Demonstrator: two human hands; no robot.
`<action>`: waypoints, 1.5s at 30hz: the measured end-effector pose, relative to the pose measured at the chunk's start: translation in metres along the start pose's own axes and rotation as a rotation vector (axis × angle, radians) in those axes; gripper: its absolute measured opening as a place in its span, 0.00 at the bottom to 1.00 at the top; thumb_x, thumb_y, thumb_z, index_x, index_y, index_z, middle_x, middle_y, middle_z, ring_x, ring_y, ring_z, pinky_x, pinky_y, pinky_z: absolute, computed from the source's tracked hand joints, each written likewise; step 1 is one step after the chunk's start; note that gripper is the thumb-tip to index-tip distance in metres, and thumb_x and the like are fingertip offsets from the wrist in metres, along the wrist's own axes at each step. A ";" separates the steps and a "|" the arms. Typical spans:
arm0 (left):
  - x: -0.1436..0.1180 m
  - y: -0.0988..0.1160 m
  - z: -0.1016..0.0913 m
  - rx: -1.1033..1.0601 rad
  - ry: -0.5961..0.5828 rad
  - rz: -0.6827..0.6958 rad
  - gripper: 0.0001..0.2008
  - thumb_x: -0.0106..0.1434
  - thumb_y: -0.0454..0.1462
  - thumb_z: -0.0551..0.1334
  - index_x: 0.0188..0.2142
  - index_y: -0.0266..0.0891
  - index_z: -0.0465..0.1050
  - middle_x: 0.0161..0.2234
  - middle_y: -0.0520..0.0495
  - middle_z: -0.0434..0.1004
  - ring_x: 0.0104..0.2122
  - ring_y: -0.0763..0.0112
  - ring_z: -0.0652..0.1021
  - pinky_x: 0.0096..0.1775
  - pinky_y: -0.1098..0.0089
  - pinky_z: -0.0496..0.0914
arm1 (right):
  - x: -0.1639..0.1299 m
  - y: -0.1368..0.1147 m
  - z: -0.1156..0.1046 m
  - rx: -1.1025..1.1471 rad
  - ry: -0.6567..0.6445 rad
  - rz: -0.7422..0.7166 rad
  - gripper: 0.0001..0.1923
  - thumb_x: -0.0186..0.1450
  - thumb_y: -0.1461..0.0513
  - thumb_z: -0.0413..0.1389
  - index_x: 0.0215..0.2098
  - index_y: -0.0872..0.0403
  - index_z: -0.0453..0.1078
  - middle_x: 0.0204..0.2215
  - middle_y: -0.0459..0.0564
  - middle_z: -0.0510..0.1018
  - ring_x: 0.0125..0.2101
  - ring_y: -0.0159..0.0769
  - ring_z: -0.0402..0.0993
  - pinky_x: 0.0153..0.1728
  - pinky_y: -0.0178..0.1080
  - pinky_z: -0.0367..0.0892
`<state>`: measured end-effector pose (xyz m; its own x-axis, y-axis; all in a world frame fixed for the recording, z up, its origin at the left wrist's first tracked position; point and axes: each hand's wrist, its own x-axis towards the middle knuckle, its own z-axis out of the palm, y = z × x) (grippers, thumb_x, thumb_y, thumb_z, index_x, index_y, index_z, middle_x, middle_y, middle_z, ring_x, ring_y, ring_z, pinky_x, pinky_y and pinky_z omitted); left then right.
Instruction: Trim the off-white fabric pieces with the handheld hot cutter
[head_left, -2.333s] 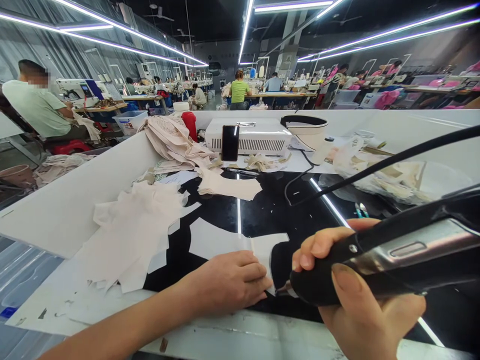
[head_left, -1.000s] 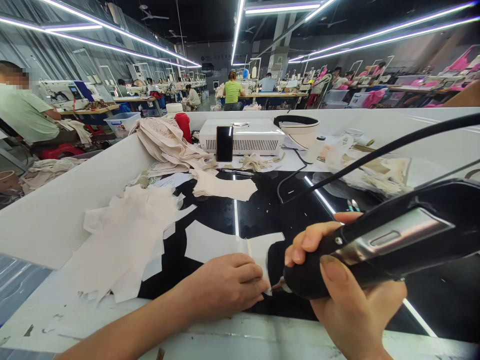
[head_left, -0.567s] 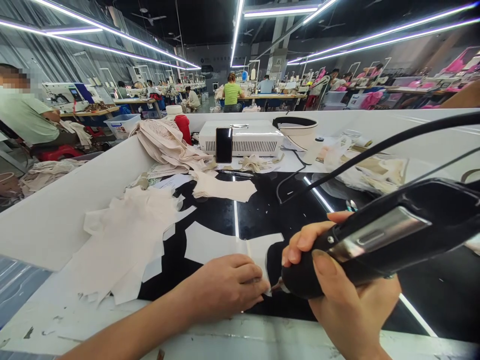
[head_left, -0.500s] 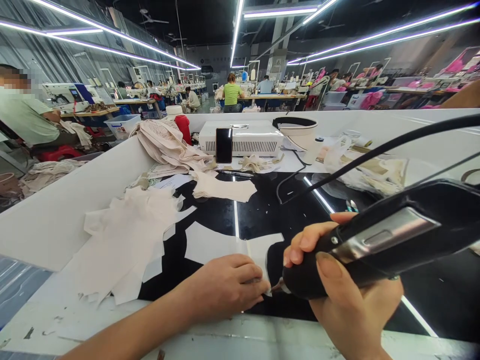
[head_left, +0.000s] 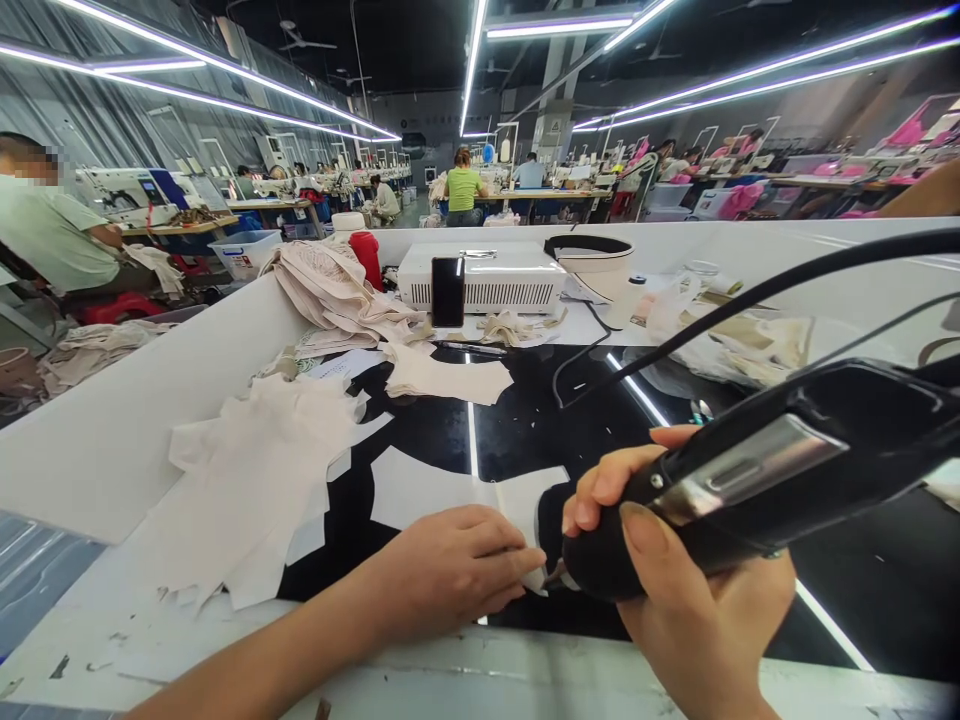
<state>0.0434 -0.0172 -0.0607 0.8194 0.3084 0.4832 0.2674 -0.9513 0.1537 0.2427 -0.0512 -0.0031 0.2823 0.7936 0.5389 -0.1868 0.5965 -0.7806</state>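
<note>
In my right hand [head_left: 697, 590] is a thick black corded hand tool [head_left: 750, 480] with a shiny metal plate on its side. My fingers wrap round its rounded front end, and its narrow tip points left at the edge of a white cut fabric piece [head_left: 427, 485]. My left hand [head_left: 465, 565] rests on the near right end of that piece, its bent fingers closed on the fabric edge right beside the tip. Whether the tip touches the fabric I cannot tell. The fabric lies flat on a glossy black work surface [head_left: 555, 430].
Pale fabric pieces [head_left: 255, 470] lie heaped at left. A small stack of cut pieces [head_left: 450, 378] is ahead, with a phone [head_left: 448, 292] propped against a white vented box [head_left: 517, 280]. A thick black cable [head_left: 720, 315] arches over the right side. White panels border the table; people work beyond.
The tool and my right hand have shifted slightly left and down. My left fingers have slid a little right along the fabric edge.
</note>
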 end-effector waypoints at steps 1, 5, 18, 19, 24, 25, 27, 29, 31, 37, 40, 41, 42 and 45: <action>0.000 0.000 -0.001 -0.024 0.016 -0.018 0.12 0.86 0.36 0.58 0.60 0.33 0.76 0.50 0.42 0.85 0.51 0.64 0.85 0.59 0.65 0.80 | 0.000 -0.001 0.000 -0.003 0.001 -0.001 0.19 0.73 0.58 0.71 0.57 0.45 0.72 0.33 0.43 0.80 0.26 0.37 0.79 0.26 0.40 0.80; -0.002 -0.002 -0.002 -0.076 0.029 -0.060 0.12 0.86 0.38 0.58 0.59 0.35 0.77 0.51 0.42 0.86 0.49 0.63 0.86 0.57 0.63 0.81 | -0.004 -0.006 -0.002 0.013 0.021 0.002 0.19 0.72 0.56 0.73 0.56 0.45 0.73 0.32 0.43 0.79 0.25 0.36 0.77 0.26 0.39 0.80; 0.000 0.012 -0.024 -0.045 -0.047 0.035 0.07 0.83 0.36 0.62 0.50 0.38 0.80 0.39 0.49 0.84 0.38 0.69 0.84 0.59 0.67 0.80 | 0.028 -0.013 -0.032 -0.332 0.090 -0.132 0.24 0.62 0.53 0.79 0.44 0.46 0.72 0.31 0.42 0.83 0.24 0.39 0.80 0.24 0.41 0.80; 0.003 0.012 -0.023 -0.033 -0.024 0.047 0.07 0.84 0.35 0.62 0.50 0.38 0.80 0.39 0.48 0.84 0.38 0.69 0.84 0.58 0.67 0.81 | 0.031 -0.013 -0.035 -0.431 0.100 -0.116 0.24 0.61 0.52 0.80 0.43 0.46 0.72 0.31 0.42 0.84 0.24 0.39 0.80 0.24 0.40 0.79; 0.023 0.003 -0.008 0.054 -0.010 0.068 0.09 0.85 0.36 0.59 0.54 0.36 0.78 0.43 0.46 0.84 0.42 0.65 0.85 0.63 0.56 0.80 | 0.038 -0.010 -0.039 -0.588 0.147 -0.065 0.23 0.62 0.46 0.76 0.41 0.47 0.73 0.31 0.45 0.85 0.26 0.41 0.81 0.29 0.43 0.78; 0.026 0.002 -0.003 0.070 -0.020 0.065 0.09 0.85 0.36 0.59 0.55 0.36 0.77 0.44 0.46 0.85 0.43 0.64 0.86 0.63 0.54 0.80 | 0.038 -0.009 -0.038 -0.566 0.164 -0.073 0.22 0.63 0.46 0.75 0.42 0.48 0.73 0.31 0.45 0.85 0.26 0.42 0.81 0.30 0.44 0.78; 0.033 -0.001 0.004 0.099 -0.034 0.061 0.09 0.85 0.37 0.60 0.57 0.37 0.76 0.46 0.46 0.84 0.45 0.63 0.86 0.63 0.53 0.80 | 0.039 -0.007 -0.034 -0.508 0.191 -0.092 0.20 0.64 0.48 0.73 0.43 0.48 0.73 0.31 0.44 0.84 0.25 0.41 0.81 0.31 0.45 0.79; 0.037 -0.003 0.011 0.124 -0.036 0.066 0.11 0.84 0.39 0.62 0.59 0.37 0.75 0.46 0.45 0.84 0.45 0.62 0.85 0.62 0.54 0.81 | 0.039 -0.005 -0.032 -0.458 0.203 -0.113 0.19 0.64 0.50 0.73 0.44 0.48 0.73 0.29 0.42 0.84 0.23 0.39 0.80 0.29 0.43 0.79; 0.038 -0.004 0.017 0.149 -0.035 0.076 0.13 0.83 0.40 0.65 0.60 0.36 0.75 0.46 0.46 0.83 0.44 0.62 0.85 0.59 0.56 0.82 | 0.039 -0.004 -0.032 -0.411 0.200 -0.138 0.18 0.64 0.52 0.73 0.44 0.48 0.73 0.29 0.41 0.83 0.21 0.37 0.80 0.27 0.41 0.79; 0.031 -0.004 0.027 0.159 -0.014 0.071 0.10 0.85 0.40 0.60 0.56 0.37 0.75 0.43 0.48 0.81 0.43 0.64 0.85 0.60 0.55 0.81 | 0.038 -0.001 -0.032 -0.318 0.169 -0.153 0.17 0.65 0.55 0.73 0.45 0.47 0.73 0.29 0.40 0.84 0.21 0.36 0.79 0.26 0.39 0.79; 0.030 -0.004 0.027 0.154 0.020 0.079 0.10 0.86 0.39 0.58 0.55 0.37 0.76 0.42 0.48 0.81 0.42 0.64 0.84 0.59 0.56 0.81 | 0.038 0.002 -0.031 -0.301 0.165 -0.160 0.16 0.66 0.55 0.73 0.45 0.47 0.73 0.29 0.40 0.84 0.22 0.36 0.79 0.26 0.39 0.79; 0.030 -0.004 0.027 0.155 0.028 0.079 0.10 0.86 0.39 0.57 0.55 0.37 0.76 0.42 0.48 0.81 0.42 0.65 0.84 0.58 0.57 0.81 | 0.037 0.002 -0.031 -0.296 0.166 -0.159 0.16 0.66 0.56 0.73 0.44 0.47 0.73 0.29 0.40 0.83 0.22 0.36 0.79 0.26 0.39 0.79; 0.031 -0.004 0.027 0.157 0.032 0.075 0.10 0.86 0.39 0.57 0.55 0.37 0.76 0.41 0.48 0.81 0.41 0.65 0.84 0.57 0.58 0.81 | 0.037 0.003 -0.031 -0.293 0.167 -0.156 0.15 0.66 0.57 0.73 0.44 0.47 0.73 0.29 0.40 0.84 0.22 0.35 0.79 0.26 0.39 0.79; 0.033 -0.004 0.027 0.166 0.030 0.068 0.10 0.86 0.38 0.57 0.54 0.37 0.76 0.41 0.48 0.80 0.40 0.66 0.83 0.56 0.59 0.82 | 0.036 0.003 -0.030 -0.285 0.165 -0.142 0.14 0.65 0.58 0.73 0.43 0.46 0.73 0.29 0.41 0.84 0.22 0.35 0.79 0.25 0.39 0.79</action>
<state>0.0832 -0.0035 -0.0683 0.8237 0.2406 0.5135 0.2936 -0.9556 -0.0233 0.2809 -0.0244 0.0042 0.4392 0.6614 0.6079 0.1282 0.6237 -0.7711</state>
